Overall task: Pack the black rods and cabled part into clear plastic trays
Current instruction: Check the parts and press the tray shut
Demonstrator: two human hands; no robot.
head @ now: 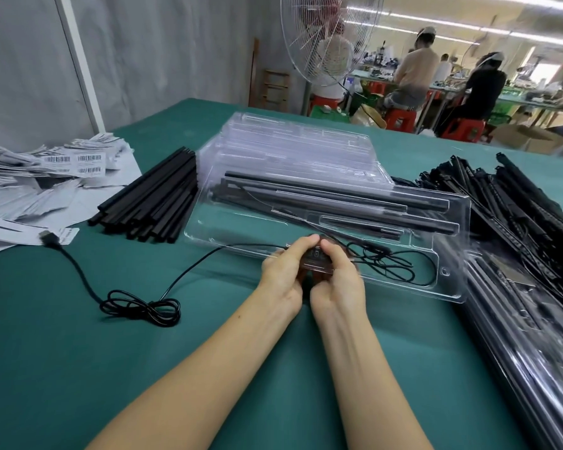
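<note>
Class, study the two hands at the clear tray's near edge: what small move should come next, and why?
Probably the left hand should let go and pull in the cable coil. Both it and the right hand grip the controller at the tray, black rods already lie inside, but the coil lies outside it.

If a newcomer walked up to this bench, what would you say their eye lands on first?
The left hand and right hand meet at centre, holding the small black control box over the near edge of the clear tray, which already carries long black rods. Its cable trails left to a tied coil on the green table; a big fan stands behind.
</note>
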